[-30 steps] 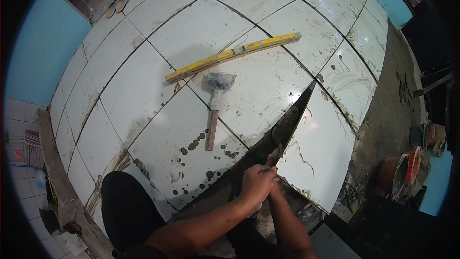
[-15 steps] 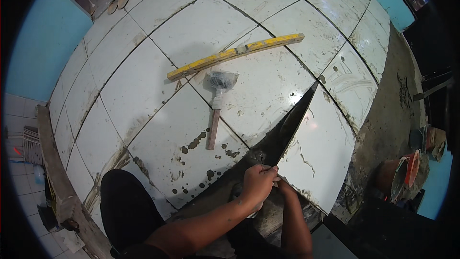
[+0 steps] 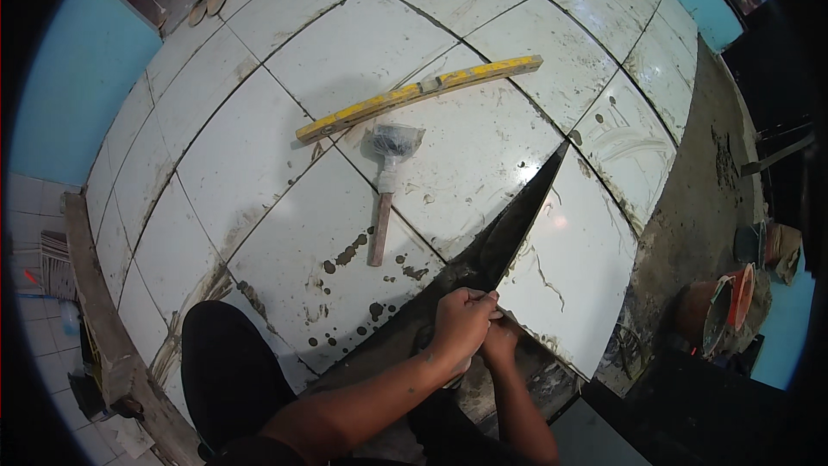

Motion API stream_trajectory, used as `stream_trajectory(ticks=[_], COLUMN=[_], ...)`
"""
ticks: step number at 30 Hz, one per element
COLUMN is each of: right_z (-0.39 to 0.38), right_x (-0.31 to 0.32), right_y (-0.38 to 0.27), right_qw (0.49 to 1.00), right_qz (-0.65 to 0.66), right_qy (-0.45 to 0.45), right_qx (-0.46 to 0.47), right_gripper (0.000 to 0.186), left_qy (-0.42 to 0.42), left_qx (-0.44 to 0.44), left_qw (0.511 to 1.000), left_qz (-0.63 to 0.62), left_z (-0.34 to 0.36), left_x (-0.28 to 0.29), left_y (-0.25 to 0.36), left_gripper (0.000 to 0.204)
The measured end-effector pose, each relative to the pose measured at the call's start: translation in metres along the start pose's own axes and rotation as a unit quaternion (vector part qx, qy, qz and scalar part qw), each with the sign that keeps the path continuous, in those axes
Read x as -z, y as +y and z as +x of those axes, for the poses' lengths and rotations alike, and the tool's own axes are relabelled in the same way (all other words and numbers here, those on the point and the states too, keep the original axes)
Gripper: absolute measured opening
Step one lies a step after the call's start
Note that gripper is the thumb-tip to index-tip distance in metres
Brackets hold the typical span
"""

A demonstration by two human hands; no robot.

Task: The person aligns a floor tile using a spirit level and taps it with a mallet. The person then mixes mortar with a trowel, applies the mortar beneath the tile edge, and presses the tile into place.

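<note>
My left hand is closed in a pinch at the near corner of a loose white floor tile. My right hand sits close against it, partly hidden behind it, fingers curled at the same corner. What lies between the fingers is too small to make out. This tile lies askew to its neighbours, with a dark wedge-shaped gap along its left edge. Beyond my hands a rubber-headed mallet, its head wrapped in clear plastic, rests on the laid tiles. A yellow spirit level lies across the tiles behind the mallet.
Orange buckets stand at the right beside a bare cement strip. A wooden beam runs along the left edge. Sandals lie at the far left. Dark wet spots dot the tile near my knee.
My right hand and forearm have shifted slightly left, closer to my left hand. The view has moved a little; the mallet and level stay where they lay.
</note>
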State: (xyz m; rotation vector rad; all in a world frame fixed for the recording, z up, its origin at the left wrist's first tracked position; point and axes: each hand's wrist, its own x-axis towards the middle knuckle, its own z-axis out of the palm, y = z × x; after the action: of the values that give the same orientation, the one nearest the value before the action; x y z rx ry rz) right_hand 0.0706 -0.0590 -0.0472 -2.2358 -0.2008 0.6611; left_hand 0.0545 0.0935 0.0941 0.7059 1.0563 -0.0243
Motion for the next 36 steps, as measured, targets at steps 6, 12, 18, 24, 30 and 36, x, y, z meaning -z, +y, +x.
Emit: stream_trajectory(ticks=[6,12,18,24,30,36], right_z=[-0.019,-0.04,-0.086,-0.054,0.009,0.024], right_x=[-0.008,-0.017,0.005,0.033,0.01,0.001], right_y=[-0.033,-0.023,-0.023,-0.041,-0.017,0.012], right_qw=[0.986,0.992,0.991,0.99,0.999,0.991], right_qz=[0.161,0.115,0.068,0.125,0.014,-0.079], right_qy=[-0.046,-0.046,-0.103,-0.059,0.003,-0.091], right_qx=[0.011,0.024,0.04,-0.042,0.053,0.051], right_gripper=[0.031,0.042,0.052,0.047,0.031,0.028], left_qy=[0.016,0.016,0.016,0.022,0.02,0.024], left_qx=[-0.002,0.006,0.007,0.005,-0.003,0.003], left_qw=[1.0,1.0,1.0,1.0,1.0,1.0], left_qz=[0.008,0.01,0.008,-0.006,-0.005,-0.004], left_z=[-0.001,-0.004,0.005,0.005,0.008,0.005], left_x=[0.001,-0.003,0.004,0.005,0.006,0.002], left_y=[0.0,0.001,-0.007,-0.008,-0.011,-0.008], left_gripper=[0.022,0.022,0.023,0.021,0.021,0.02])
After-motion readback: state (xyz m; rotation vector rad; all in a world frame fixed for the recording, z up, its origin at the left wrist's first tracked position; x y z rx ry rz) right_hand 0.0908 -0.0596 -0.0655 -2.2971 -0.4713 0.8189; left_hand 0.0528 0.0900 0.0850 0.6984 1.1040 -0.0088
